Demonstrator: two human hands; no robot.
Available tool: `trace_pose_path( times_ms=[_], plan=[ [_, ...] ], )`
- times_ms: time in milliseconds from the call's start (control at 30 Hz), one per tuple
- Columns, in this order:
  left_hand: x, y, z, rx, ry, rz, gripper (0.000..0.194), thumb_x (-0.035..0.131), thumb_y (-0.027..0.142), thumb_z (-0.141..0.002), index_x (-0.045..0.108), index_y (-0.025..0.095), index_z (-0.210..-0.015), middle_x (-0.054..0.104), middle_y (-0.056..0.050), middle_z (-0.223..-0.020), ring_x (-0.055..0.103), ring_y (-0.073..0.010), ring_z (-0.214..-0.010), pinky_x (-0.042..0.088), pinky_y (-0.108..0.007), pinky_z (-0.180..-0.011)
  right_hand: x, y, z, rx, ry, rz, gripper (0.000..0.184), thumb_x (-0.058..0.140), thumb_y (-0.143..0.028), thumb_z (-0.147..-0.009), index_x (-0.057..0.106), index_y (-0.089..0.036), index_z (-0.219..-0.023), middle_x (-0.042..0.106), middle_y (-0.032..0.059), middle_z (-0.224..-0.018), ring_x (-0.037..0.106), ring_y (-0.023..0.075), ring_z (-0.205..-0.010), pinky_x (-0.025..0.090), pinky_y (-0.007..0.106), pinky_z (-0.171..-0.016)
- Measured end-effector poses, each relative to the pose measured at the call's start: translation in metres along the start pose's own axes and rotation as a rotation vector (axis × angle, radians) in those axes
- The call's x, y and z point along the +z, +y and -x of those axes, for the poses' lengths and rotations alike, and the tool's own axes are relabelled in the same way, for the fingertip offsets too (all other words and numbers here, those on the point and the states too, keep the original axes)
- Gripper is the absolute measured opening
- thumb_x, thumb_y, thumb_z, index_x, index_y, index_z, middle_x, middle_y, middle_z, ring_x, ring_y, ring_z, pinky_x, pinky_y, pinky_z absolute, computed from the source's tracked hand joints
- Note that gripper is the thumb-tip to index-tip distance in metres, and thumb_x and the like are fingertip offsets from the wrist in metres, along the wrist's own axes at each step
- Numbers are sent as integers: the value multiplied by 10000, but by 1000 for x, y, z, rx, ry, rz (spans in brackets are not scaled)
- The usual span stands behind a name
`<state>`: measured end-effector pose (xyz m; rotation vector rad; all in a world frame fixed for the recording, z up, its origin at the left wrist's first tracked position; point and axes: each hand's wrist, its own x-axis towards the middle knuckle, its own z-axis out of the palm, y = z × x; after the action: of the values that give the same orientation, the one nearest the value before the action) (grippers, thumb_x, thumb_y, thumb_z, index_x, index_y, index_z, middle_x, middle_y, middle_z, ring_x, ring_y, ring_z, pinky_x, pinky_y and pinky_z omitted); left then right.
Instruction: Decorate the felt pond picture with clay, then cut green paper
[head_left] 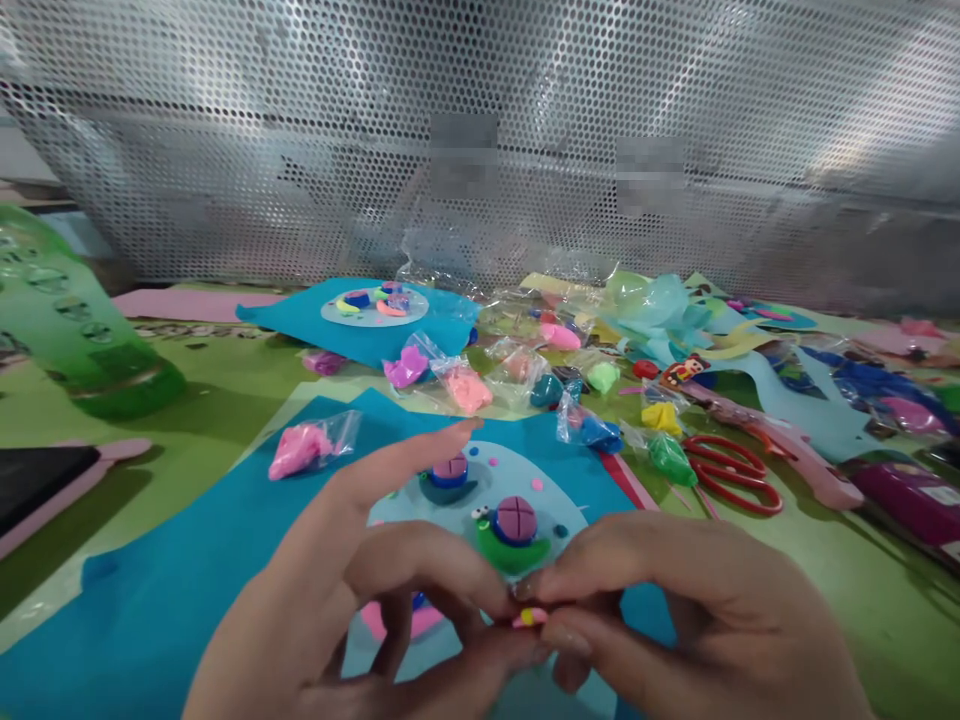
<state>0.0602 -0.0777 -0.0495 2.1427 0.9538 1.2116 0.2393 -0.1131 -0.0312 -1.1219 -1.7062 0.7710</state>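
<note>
A tiny pink and yellow piece of modelling clay (529,617) is pinched between the fingertips of my left hand (330,590) and my right hand (690,600). The left index finger stretches forward, away from the pinch. Below both hands lies a light blue paper circle (559,480) on a blue sheet (187,560). A green clay snail (514,545) with a purple and blue shell sits on the circle just beyond my fingers. Behind it is a dark blue clay snail (448,475), partly covered by my left hand. A pink clay shape (412,625) shows between the left fingers.
A bag of pink clay (301,448) rests on the sheet's left. Red-handled scissors (731,475), a pink cutter knife (795,455) and several clay bags lie right. A green bottle (82,320) stands left. Another decorated circle (337,315) lies behind, before a perforated metal panel (525,60).
</note>
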Motion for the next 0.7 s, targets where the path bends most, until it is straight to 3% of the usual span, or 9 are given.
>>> trace_pose_path(
  times_ms=[67,133,267,367,700],
  plan=[
    [-2,-1,-1,40,-48,-38,301,681,243,-653,588,358,-915,632,109,-536,617,-110,-440,413,-108,-260,0,0,0,3,-3,39,16,670,-206,-710,680,-215,-718,680,-12,-579,616,98,-460,507,161,-443],
    [-2,-1,0,26,-75,-20,320,677,257,-658,587,363,-946,630,109,-525,610,-103,-423,408,-102,-264,-1,0,-1,5,-9,72,19,663,-209,-715,676,-213,-701,675,-16,-560,613,93,-455,500,151,-435],
    [2,3,2,-118,-33,115,666,699,328,-641,389,374,-1228,645,96,-547,621,-121,-432,392,-109,-262,-1,-1,-3,7,3,103,39,657,-190,-713,675,-213,-688,686,-25,-589,618,82,-469,496,135,-439],
    [5,6,4,-199,-30,168,792,724,295,-625,299,369,-1290,658,80,-579,620,-125,-438,363,-114,-261,0,-1,-3,23,23,106,52,660,-167,-702,678,-214,-687,688,-33,-600,614,76,-461,495,130,-438],
    [5,10,5,-289,17,98,673,695,236,-645,388,398,-1221,636,80,-560,601,-137,-464,378,-162,-304,2,0,-1,12,27,32,89,654,-163,-708,685,-201,-783,674,-28,-585,600,76,-430,497,139,-429]
  ],
)
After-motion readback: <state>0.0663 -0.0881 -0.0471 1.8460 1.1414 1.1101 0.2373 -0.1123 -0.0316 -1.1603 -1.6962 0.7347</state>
